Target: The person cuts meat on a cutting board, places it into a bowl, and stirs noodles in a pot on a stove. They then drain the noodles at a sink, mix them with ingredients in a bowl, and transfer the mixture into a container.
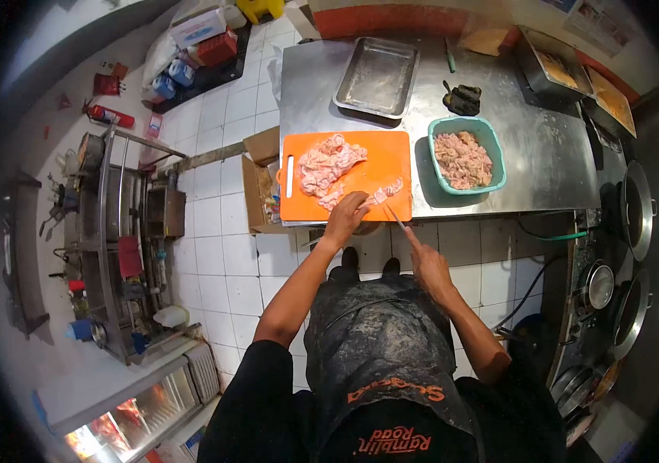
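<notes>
An orange cutting board [391, 158] lies at the front left of the steel table, with a large heap of pale pink raw meat [325, 163] on it. Smaller cut pieces [385, 191] lie near its lower right. My left hand [347, 218] rests at the board's front edge, its fingers together on the meat. My right hand [428, 266], just off the front edge, is closed around a knife [396, 218] whose blade reaches over the board beside the pieces. To the right stands a teal tub [432, 158] filled with chopped meat [462, 160].
Behind the board are an empty metal tray [378, 77], a dark cloth or glove [462, 99] and a green-handled tool [450, 58]. Metal containers [553, 65] stand at the back right. Pans [636, 210] line the right side; an open cardboard box [256, 193] sits left of the table.
</notes>
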Demonstrator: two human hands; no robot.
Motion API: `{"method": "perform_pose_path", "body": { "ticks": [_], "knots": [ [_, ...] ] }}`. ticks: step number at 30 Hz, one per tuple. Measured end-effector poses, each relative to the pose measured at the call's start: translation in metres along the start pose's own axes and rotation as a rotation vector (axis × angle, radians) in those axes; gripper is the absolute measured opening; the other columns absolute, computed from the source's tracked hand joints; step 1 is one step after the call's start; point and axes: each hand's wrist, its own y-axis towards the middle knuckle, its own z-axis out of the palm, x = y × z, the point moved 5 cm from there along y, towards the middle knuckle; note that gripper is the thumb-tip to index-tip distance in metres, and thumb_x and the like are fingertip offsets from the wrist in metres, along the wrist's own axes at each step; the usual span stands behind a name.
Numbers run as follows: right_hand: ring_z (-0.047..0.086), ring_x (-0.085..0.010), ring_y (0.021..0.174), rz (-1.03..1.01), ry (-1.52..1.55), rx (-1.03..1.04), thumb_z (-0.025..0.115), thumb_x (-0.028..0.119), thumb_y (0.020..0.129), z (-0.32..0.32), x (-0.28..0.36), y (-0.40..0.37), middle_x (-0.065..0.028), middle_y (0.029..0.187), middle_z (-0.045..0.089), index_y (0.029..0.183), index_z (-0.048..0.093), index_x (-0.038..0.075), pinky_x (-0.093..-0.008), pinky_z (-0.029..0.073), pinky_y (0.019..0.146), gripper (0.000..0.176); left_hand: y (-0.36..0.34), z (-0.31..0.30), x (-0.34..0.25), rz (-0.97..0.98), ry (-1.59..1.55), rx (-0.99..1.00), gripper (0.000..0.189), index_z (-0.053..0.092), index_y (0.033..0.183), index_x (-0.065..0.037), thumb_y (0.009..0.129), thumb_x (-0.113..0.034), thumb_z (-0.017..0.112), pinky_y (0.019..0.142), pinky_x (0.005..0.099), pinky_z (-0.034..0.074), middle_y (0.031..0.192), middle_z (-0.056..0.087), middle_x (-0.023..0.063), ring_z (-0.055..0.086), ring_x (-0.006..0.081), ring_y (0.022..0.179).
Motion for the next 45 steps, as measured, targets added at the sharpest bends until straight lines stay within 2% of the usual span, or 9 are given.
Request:
{"method": "perform_pose_path", "body": {
  "ticks": [2,5,14,17,26,29,36,41,45],
  "knots": [
    [0.061,-0.0432,0.075,-0.037,0.064,-0.137,0.054,0.013,0.093,-0.004,0.011,0.007,-0.0219,0.085,0.061,0.153,0.024,0.025,-0.0527,0.049,0.068,0.068,-0.004,-0.008,-0.001,0.150,0.116,-0.132,0.025,0.060,0.102,0.001,0.081,-0.008,0.072,0.081,0.0387,0.050,0.101,0.063,0.0130,0.061,0.0314,0.096],
    [0.060,-0.0432,0.075,-0.056,0.143,-0.220,0.053,0.012,0.093,0.011,0.036,0.022,-0.0205,0.084,0.059,0.153,0.024,0.024,-0.0532,0.048,0.069,0.067,-0.010,-0.014,0.009,0.182,0.108,-0.106,0.026,0.060,0.101,0.002,0.079,-0.005,0.072,0.082,0.0397,0.049,0.101,0.062,0.0123,0.060,0.0320,0.097],
    [0.059,-0.0425,0.074,0.003,0.166,-0.217,0.052,0.009,0.094,0.059,0.071,0.022,-0.0198,0.083,0.056,0.154,0.022,0.022,-0.0533,0.048,0.068,0.068,-0.004,-0.014,0.016,0.167,-0.022,-0.025,0.010,0.066,0.088,0.001,0.078,-0.001,0.067,0.079,0.0371,0.051,0.093,0.064,0.0114,0.061,0.0301,0.089],
    [0.061,-0.0436,0.074,0.034,0.174,-0.228,0.049,0.007,0.092,0.067,0.075,0.023,-0.0198,0.090,0.058,0.154,0.021,0.024,-0.0543,0.050,0.067,0.070,-0.003,-0.013,0.019,0.224,-0.023,-0.014,0.010,0.065,0.089,0.002,0.079,0.000,0.067,0.076,0.0366,0.050,0.092,0.065,0.0118,0.062,0.0295,0.089],
    [0.062,-0.0432,0.075,0.028,0.125,-0.413,0.048,0.001,0.088,0.078,0.081,0.069,-0.0221,0.092,0.058,0.154,0.019,0.024,-0.0537,0.051,0.068,0.076,0.003,-0.015,0.017,0.248,0.002,0.031,0.012,0.064,0.087,0.002,0.076,-0.003,0.067,0.077,0.0381,0.049,0.091,0.065,0.0129,0.061,0.0309,0.086],
    [0.062,-0.0422,0.076,0.112,0.113,-0.300,0.047,0.000,0.089,0.090,0.080,0.030,-0.0218,0.090,0.058,0.155,0.018,0.023,-0.0528,0.051,0.069,0.075,0.005,-0.012,0.022,0.222,-0.022,0.026,0.010,0.064,0.085,0.002,0.076,-0.003,0.067,0.076,0.0377,0.049,0.089,0.064,0.0123,0.061,0.0307,0.086],
    [0.062,-0.0421,0.071,0.010,0.081,-0.454,0.048,-0.003,0.087,0.073,0.089,0.067,-0.0217,0.087,0.059,0.155,0.017,0.023,-0.0513,0.051,0.064,0.079,0.004,-0.015,0.022,0.264,-0.051,0.051,0.007,0.063,0.083,0.000,0.077,-0.003,0.066,0.075,0.0381,0.049,0.085,0.063,0.0114,0.060,0.0300,0.083],
    [0.063,-0.0415,0.070,0.155,0.053,-0.322,0.050,0.000,0.087,0.093,0.085,0.014,-0.0209,0.083,0.060,0.155,0.019,0.024,-0.0508,0.051,0.062,0.078,0.006,-0.015,0.022,0.240,-0.041,0.063,0.008,0.064,0.084,0.000,0.078,-0.006,0.066,0.075,0.0386,0.049,0.087,0.063,0.0116,0.060,0.0305,0.084],
    [0.062,-0.0411,0.069,0.168,0.014,-0.308,0.051,0.002,0.088,0.076,0.081,0.016,-0.0205,0.081,0.060,0.154,0.019,0.025,-0.0511,0.051,0.062,0.077,0.007,-0.022,0.028,0.272,-0.078,0.103,0.012,0.064,0.090,0.000,0.080,-0.007,0.067,0.077,0.0386,0.049,0.091,0.063,0.0123,0.061,0.0308,0.087]
  ]
}}
